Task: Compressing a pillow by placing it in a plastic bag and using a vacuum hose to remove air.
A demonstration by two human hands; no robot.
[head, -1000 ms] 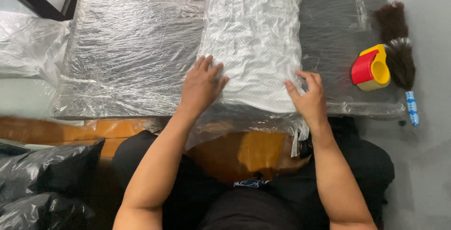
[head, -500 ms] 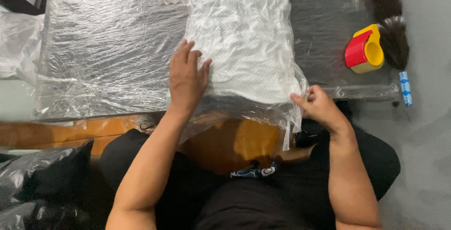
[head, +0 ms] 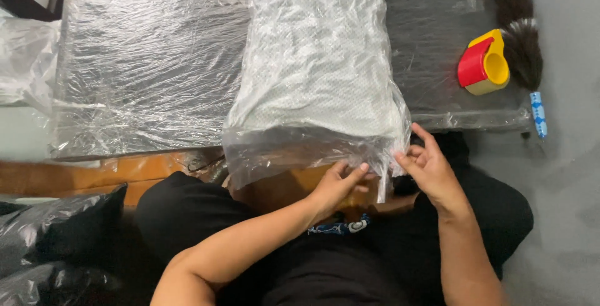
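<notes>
A long white textured bundle [head: 319, 62] lies inside a clear plastic bag [head: 287, 150] on a dark board wrapped in plastic film [head: 150, 62]. The bag's loose open end hangs over the board's near edge toward my lap. My left hand [head: 340, 187] reaches under that end and pinches the plastic near its right corner. My right hand [head: 428, 168] grips the same corner of the bag, fingers closed on the film. The two hands almost touch.
A red and yellow tape dispenser [head: 482, 63] sits at the board's right edge beside a dark feather duster [head: 519, 37] with a blue handle. Crumpled clear plastic [head: 25, 62] lies at the left. Black plastic bags [head: 50, 243] are bunched at the lower left.
My left hand has left the top of the bundle and gone under the bag's open end beside my right hand. The bundle now lies closer to me.
</notes>
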